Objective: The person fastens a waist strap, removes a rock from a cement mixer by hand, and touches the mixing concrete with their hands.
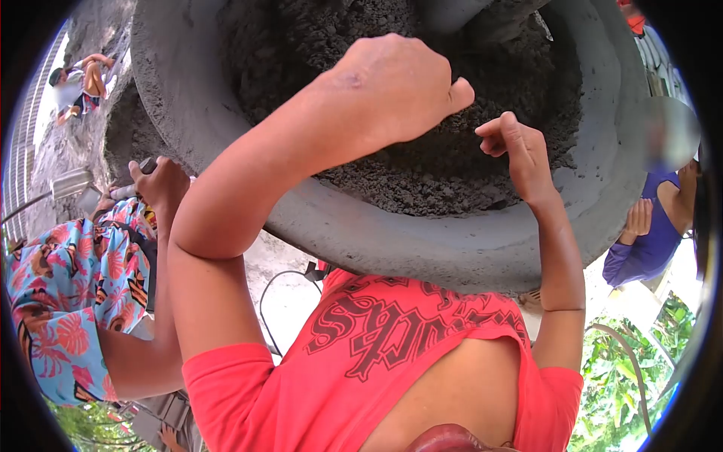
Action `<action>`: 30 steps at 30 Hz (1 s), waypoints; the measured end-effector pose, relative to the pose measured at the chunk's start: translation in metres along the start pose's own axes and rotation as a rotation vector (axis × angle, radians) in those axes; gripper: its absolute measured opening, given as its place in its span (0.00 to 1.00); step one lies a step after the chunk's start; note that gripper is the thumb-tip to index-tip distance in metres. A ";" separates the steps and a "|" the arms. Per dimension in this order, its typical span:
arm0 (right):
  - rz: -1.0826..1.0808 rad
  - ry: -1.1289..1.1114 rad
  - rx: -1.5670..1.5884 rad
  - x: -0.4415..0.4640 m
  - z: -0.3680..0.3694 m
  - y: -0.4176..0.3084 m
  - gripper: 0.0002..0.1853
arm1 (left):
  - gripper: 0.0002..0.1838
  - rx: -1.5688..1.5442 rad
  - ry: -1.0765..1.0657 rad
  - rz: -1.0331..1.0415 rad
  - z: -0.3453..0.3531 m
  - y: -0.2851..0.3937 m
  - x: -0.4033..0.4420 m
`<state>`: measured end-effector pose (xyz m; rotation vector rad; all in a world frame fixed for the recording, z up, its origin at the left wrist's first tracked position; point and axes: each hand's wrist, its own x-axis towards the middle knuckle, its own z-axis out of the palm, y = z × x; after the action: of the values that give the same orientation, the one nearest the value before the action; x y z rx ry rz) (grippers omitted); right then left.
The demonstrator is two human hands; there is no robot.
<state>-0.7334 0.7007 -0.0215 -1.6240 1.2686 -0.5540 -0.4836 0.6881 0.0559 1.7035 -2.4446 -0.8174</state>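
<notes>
My left hand (399,87) hangs over the big round drum (422,245), back turned up and fingers curled under out of sight; only the thumb shows, and whatever it may hold is hidden. To its right is my right hand (521,151), fingers curled in and thumb raised, with nothing visible in it. The two hands are apart. Below them, inside the drum, lies a dark grey, lumpy, wet-looking mix (407,184). Grey residue coats the drum's wide rim. A thick grey bar (452,11) crosses the drum's opening at the top.
At the left, a person in patterned clothing (75,301) has a hand (162,181) around a dark handle beside the drum. Another person (79,90) sits farther back. A person in purple (651,226) is close to the drum's right side. A thin cable (262,301) hangs below the rim.
</notes>
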 end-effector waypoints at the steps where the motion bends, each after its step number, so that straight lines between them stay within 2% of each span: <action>1: -0.011 -0.055 -0.052 0.001 0.001 0.002 0.27 | 0.27 0.011 -0.023 -0.052 -0.009 0.000 -0.001; 2: -0.011 -0.057 -0.052 0.001 0.000 0.002 0.27 | 0.27 0.022 -0.047 -0.104 -0.013 0.000 0.000; 4: -0.086 -0.207 -0.468 0.004 0.000 -0.005 0.15 | 0.27 0.062 -0.036 -0.136 -0.011 -0.010 0.003; 7: -0.200 -0.209 -0.528 0.002 0.005 0.011 0.11 | 0.26 0.131 -0.117 -0.105 -0.004 -0.014 0.008; 12: -0.203 -0.242 -0.565 -0.002 -0.001 0.014 0.11 | 0.25 0.197 -0.320 -0.041 0.025 -0.009 0.024; 15: -0.184 -0.234 -0.551 0.000 -0.005 0.008 0.11 | 0.25 0.220 -0.358 -0.074 0.028 -0.009 0.027; 17: -0.166 -0.207 -0.543 0.009 -0.018 0.006 0.11 | 0.25 0.220 -0.303 -0.062 0.027 -0.009 0.025; 19: -0.324 -0.047 -0.522 0.041 -0.041 0.007 0.12 | 0.23 0.196 -0.220 -0.052 0.027 -0.011 0.025; 22: -0.419 0.157 -0.514 0.127 -0.107 0.006 0.16 | 0.22 0.063 -0.092 -0.078 0.025 -0.010 0.031; 23: -0.230 0.223 -0.458 0.162 -0.134 0.004 0.18 | 0.22 0.013 -0.110 -0.125 0.017 -0.011 0.036; 24: -0.157 0.291 -0.342 0.197 -0.160 0.007 0.19 | 0.22 0.013 -0.100 -0.135 0.016 -0.020 0.044; 26: -0.529 0.697 -0.703 0.283 -0.218 0.032 0.16 | 0.23 -0.193 0.057 -0.191 0.020 -0.046 0.058; 28: -0.488 0.665 -0.704 0.327 -0.241 0.028 0.16 | 0.22 -0.240 0.000 -0.277 0.002 -0.052 0.062; 30: -0.298 0.531 -0.691 0.363 -0.265 0.038 0.16 | 0.22 -0.154 0.057 -0.279 0.000 -0.061 0.064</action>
<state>-0.8363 0.2621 -0.0137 -2.3672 1.7424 -0.8258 -0.4563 0.6161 0.0127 2.0041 -2.0759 -0.9407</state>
